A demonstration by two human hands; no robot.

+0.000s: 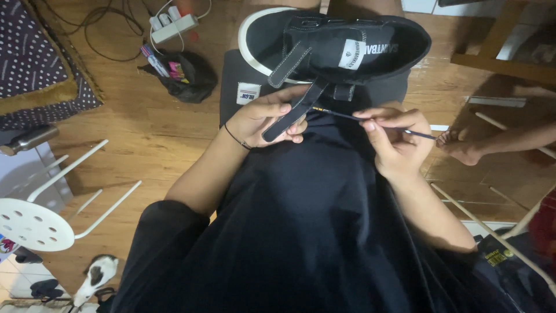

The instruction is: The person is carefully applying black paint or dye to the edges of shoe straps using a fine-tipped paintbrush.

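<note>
A black shoe [370, 43] with a white sole rim and hook-and-loop straps rests on my lap, opening toward me. My left hand [263, 119] pinches the lower black strap [289, 116] and holds it out from the shoe. My right hand [394, 139] grips a thin dark brush [376, 123] like a pen. Its tip touches the strap's edge near the shoe.
A black pouch [185, 75] with pens lies on the wooden floor at upper left, beside a white power strip [174, 26]. A white stool [35, 220] lies tipped at lower left. Someone's bare foot [460, 148] rests at right near white stool legs [492, 232].
</note>
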